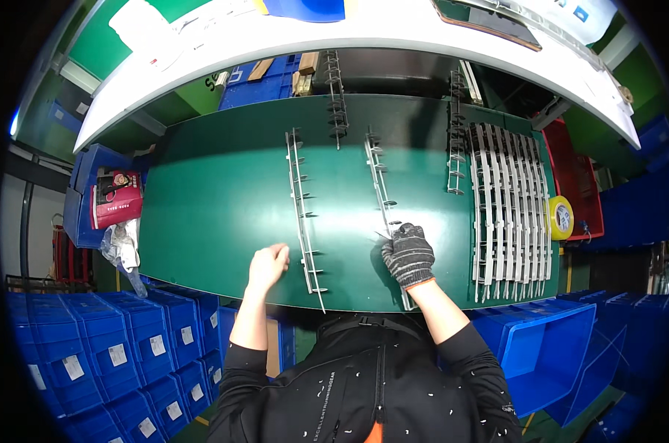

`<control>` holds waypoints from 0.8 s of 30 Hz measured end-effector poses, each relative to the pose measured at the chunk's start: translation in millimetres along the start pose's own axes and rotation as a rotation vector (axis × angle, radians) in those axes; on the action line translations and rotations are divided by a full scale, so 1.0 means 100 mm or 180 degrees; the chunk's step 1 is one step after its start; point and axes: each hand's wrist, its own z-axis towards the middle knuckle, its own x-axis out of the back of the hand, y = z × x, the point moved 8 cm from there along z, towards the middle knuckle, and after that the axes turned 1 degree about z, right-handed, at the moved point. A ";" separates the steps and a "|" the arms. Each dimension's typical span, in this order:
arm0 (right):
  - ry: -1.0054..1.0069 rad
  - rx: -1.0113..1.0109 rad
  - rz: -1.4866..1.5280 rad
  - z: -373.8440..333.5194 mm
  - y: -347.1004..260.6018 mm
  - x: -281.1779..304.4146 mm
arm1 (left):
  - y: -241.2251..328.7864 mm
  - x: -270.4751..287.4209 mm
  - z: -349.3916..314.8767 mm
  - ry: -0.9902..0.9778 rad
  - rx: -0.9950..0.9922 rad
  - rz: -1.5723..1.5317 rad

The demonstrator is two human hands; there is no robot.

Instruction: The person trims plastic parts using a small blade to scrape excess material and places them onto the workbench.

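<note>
My bare left hand [268, 267] is closed above the green table [224, 214], just left of a long pale strip with dark crosspieces [300, 203]. Whether anything is pinched in its fingers is hidden. My right hand [408, 256], in a dark grey knit glove with an orange cuff, is closed over the middle of a second pale strip with side tabs [379, 184]. The lower end of that strip shows again below the glove. A thin pointed bit sticks out left of the gloved fingers; I cannot tell what it is.
At right, similar strips [508, 214] lie side by side next to a yellow tape roll [561, 218] and a red bin [571, 170]. Two dark strips [336, 96] [455, 140] overhang the far edge. A white shelf [393, 37] crosses above. Blue crates [120, 332] stand lower left.
</note>
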 end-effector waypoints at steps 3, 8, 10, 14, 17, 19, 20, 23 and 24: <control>0.0754 0.0694 0.0300 -0.30 -0.09 0.39 | 0.43 0.34 0.18 0.0682 -0.0373 -0.1544; 0.0918 0.1803 0.0902 -0.87 -0.39 0.74 | 1.09 0.42 0.31 0.0960 -0.0689 -0.3393; 0.0651 0.1942 0.0804 -0.96 -0.47 0.73 | 1.34 0.41 0.25 0.0963 -0.0815 -0.4163; 0.1145 0.2135 0.1235 -1.00 -0.41 0.93 | 1.75 0.93 -0.14 0.1642 -0.1149 -0.4015; 0.1995 0.1368 0.2524 -0.91 0.03 1.19 | 2.21 1.51 -0.81 0.1788 -0.2754 -0.3720; 0.0891 -0.0004 0.3963 -0.74 0.29 0.91 | 2.33 1.58 -1.09 0.1967 -0.2805 -0.3508; 0.0423 -0.0087 0.4360 -0.70 0.25 0.83 | 2.42 1.51 -1.15 0.1775 -0.2696 -0.3265; 0.0269 0.0530 0.3368 -0.66 -0.01 0.95 | 2.53 0.87 -0.97 0.0856 -0.1753 -0.2086; 0.0620 0.0940 0.3292 -0.71 -0.09 1.08 | 2.49 0.60 -0.88 0.0406 -0.1446 -0.2048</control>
